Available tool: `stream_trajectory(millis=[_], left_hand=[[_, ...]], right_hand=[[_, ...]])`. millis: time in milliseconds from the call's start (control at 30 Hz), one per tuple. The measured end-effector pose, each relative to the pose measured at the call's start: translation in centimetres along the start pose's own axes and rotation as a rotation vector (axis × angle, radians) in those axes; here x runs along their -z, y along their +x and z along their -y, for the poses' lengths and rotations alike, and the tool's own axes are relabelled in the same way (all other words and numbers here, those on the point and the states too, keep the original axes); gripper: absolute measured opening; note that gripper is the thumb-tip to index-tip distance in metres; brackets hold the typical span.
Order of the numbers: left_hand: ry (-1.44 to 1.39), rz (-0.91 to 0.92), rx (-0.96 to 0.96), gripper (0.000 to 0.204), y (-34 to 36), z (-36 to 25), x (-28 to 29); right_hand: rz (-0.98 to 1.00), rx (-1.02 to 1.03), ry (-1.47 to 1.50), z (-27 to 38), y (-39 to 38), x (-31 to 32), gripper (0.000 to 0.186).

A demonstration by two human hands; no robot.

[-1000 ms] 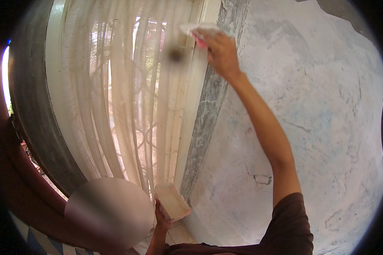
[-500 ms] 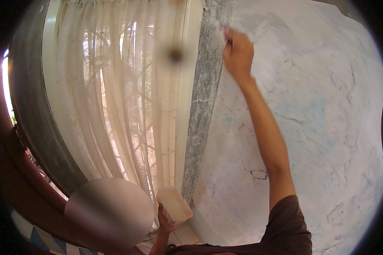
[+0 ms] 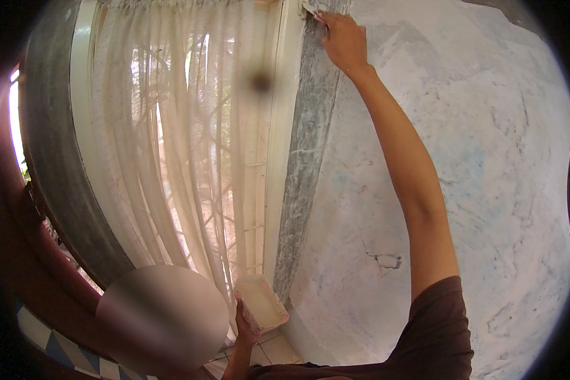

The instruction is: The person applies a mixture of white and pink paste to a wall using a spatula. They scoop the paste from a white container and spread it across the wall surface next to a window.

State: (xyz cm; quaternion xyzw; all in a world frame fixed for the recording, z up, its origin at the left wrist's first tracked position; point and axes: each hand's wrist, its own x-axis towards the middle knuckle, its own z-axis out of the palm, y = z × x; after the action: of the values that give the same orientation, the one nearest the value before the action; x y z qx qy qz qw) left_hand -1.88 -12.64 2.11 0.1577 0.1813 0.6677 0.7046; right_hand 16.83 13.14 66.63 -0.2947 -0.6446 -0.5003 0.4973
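Note:
At the top of the grey strip of wall (image 3: pixel 306 126), my right hand (image 3: pixel 346 43) is raised, its fingers closed on a small flat tool (image 3: pixel 313 11). The pale tip of this tool meets the corner beside the window frame; too little shows to tell a brush from a putty knife. Low down, my left hand (image 3: pixel 245 326) grips the side of a rectangular, whitish plastic tub (image 3: pixel 264 308). Something pale and smooth lies in the tub, and its rim and outside are smeared. Whitish streaks run along the grey strip.
A sheer cream curtain (image 3: pixel 171 126) hangs over a barred window left of the strip. Patchy white wall (image 3: pixel 487 209) with cracks and a chipped spot (image 3: pixel 386 260) fills the right. Floor tiles (image 3: pixel 278 348) show below. A blurred oval covers the lower left.
My right hand has moved up and to the left with the tool, to the top of the grey strip by the window frame. My left hand still holds the tub, almost in place.

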Motion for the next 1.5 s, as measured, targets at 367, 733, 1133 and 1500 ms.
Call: stream_trajectory(millis=[367,733,1133,1500], left_hand=[[-0.049,-0.022,0.046,0.066,-0.1,1.0,0.6],[-0.084,-0.008,0.074,0.074,-0.2,0.7,1.6],[-0.066,-0.074,-0.012,0.069,-0.1,-1.0,1.8],[-0.054,-0.062,0.002,0.068,-0.2,-0.3,2.1]], right_hand=[[0.125,0.074,0.099,6.6,-15.0,1.7,0.054],[-0.057,-0.595,1.246,-4.4,-1.7,1.0,0.013],[-0.035,-0.810,1.068,-5.5,0.8,-7.9,0.024],[-0.222,-0.838,0.808,-0.8,1.1,0.5,0.025]])
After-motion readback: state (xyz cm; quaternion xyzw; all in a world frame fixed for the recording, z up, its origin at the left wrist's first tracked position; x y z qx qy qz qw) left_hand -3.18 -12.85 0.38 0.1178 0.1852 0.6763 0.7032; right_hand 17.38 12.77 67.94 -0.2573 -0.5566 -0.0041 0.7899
